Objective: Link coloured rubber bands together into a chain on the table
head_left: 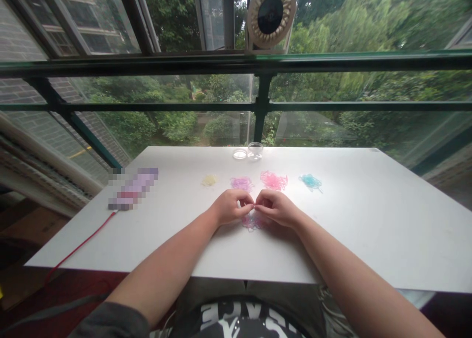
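Note:
My left hand (pixel 233 206) and my right hand (pixel 275 207) meet fingertip to fingertip above the white table (pixel 165 239). Both are pinched closed; whatever is between the fingertips is too small to make out. Just beneath them lies a mixed pile of thin coloured loops, like small rubber bands (pixel 252 223), partly hidden by the hands. Beyond the hands sit separate piles of one colour each: pale yellow bands (pixel 209 180), purple bands (pixel 241 183), pink bands (pixel 273 180) and turquoise bands (pixel 310 181).
A clear round container (pixel 255 152) stands at the table's far edge, with a round clear lid (pixel 239 154) beside it. On the left lies a blurred-out purple object (pixel 134 188) with a red cable (pixel 83 242) running off the front edge. Green railing (pixel 177 107) and windows rise behind.

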{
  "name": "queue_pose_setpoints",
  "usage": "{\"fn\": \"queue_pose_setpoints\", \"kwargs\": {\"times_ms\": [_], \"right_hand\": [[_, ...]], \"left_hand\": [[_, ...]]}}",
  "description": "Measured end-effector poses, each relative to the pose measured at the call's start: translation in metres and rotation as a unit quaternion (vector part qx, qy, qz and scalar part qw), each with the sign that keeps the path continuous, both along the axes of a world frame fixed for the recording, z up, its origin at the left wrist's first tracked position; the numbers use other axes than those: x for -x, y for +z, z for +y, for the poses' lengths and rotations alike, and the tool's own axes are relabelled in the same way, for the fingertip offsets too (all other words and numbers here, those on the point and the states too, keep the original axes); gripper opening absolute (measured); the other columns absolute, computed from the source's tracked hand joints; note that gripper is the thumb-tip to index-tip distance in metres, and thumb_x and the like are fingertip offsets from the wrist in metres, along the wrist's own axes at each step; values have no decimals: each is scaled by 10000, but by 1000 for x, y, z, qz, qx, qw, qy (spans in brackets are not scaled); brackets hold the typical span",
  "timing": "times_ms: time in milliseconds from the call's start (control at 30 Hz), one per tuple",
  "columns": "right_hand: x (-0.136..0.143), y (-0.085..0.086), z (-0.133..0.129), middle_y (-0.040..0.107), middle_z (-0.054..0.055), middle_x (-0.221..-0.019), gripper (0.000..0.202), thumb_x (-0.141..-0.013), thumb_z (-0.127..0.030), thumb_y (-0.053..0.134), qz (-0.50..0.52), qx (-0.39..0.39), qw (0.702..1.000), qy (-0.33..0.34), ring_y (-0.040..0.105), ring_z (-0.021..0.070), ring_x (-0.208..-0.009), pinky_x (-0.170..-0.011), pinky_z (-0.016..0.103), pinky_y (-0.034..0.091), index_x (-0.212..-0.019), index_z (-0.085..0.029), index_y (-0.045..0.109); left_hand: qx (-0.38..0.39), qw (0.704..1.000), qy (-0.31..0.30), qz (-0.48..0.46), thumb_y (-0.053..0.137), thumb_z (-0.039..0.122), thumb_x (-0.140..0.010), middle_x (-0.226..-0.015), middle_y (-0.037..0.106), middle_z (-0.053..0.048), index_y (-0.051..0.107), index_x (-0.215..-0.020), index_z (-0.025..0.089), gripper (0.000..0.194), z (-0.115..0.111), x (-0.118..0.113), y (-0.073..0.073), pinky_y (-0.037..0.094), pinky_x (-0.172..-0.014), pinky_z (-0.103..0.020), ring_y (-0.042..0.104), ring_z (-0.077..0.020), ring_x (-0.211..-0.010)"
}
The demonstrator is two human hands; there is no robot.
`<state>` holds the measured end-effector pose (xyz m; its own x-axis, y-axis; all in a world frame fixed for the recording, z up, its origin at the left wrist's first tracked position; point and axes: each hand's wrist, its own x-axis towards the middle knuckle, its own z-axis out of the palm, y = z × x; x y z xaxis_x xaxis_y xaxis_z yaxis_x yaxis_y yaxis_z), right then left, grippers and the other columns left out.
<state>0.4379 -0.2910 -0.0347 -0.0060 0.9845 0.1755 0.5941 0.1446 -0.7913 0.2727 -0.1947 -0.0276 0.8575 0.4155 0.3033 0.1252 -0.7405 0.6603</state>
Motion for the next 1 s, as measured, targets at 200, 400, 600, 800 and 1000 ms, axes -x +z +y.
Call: {"fn": "queue_pose_setpoints", "kwargs": {"times_ms": [200, 400, 600, 800, 1000], "right_hand": [[-1, -2, 1, 423, -43, -540, 76, -720, -231, 563, 23, 2, 1000, 7, 362, 72, -481, -452, 206, 282, -702, -157, 558], [-5, -1, 0, 415, -43, -533, 114, -744, -254, 547, 74, 12, 997, 28, 368, 79, -488, -463, 212, 292, -686, -159, 524], [-8, -2, -1, 441, -26, -575, 165, -746, -293, 558, 120, 8, 992, 41, 387, 95, -534, -501, 226, 319, -667, -160, 500], [-13, -2, -2, 449, -15, -620, 189, -772, -316, 549, 137, 7, 989, 45, 402, 104, -582, -540, 234, 327, -678, -159, 500], [-15, -4, -2, 483, -4, -669, 176, -794, -332, 528, 138, 8, 990, 32, 437, 111, -605, -556, 235, 348, -735, -168, 505]], "left_hand": [[7, 1000, -3, 1, 539, 170, -700, -664, 607, 4, 624, -716, 154, 88, 0, -1, -2, 400, -602, -192, 533, -89, -620], [19, 1000, -8, -11, 530, 169, -705, -677, 609, -2, 615, -706, 146, 88, 1, -2, -1, 410, -630, -191, 538, -90, -641], [24, 1000, -5, -16, 541, 177, -698, -669, 612, -2, 620, -704, 144, 85, 1, -2, -1, 409, -630, -188, 533, -92, -648], [32, 999, 2, -22, 537, 173, -696, -675, 625, -6, 623, -704, 144, 92, 3, -1, -6, 415, -634, -185, 534, -89, -642], [34, 998, 40, -44, 537, 197, -696, -685, 621, -10, 617, -716, 138, 101, 11, 0, -11, 418, -637, -187, 536, -91, -648]]}}
